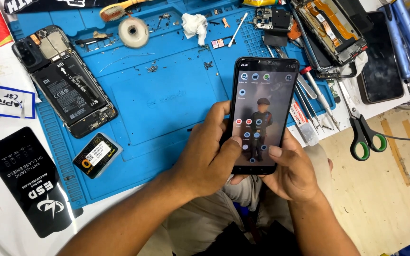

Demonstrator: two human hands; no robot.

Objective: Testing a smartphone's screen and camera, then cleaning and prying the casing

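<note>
Meanwhile, far left, an opened black phone with bare battery (67,85) lies untouched on the blue mat (167,95). Near centre, our left hand (205,156) and right hand (293,173) grasp the lit, assembled black smartphone (262,116), thumbs on its screen.

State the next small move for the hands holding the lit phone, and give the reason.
Probably a thumb tap on an icon: both hands, left and right, hold the phone upright above the blue mat, its screen is lit with icons, and both thumbs rest near its lower part.
</note>
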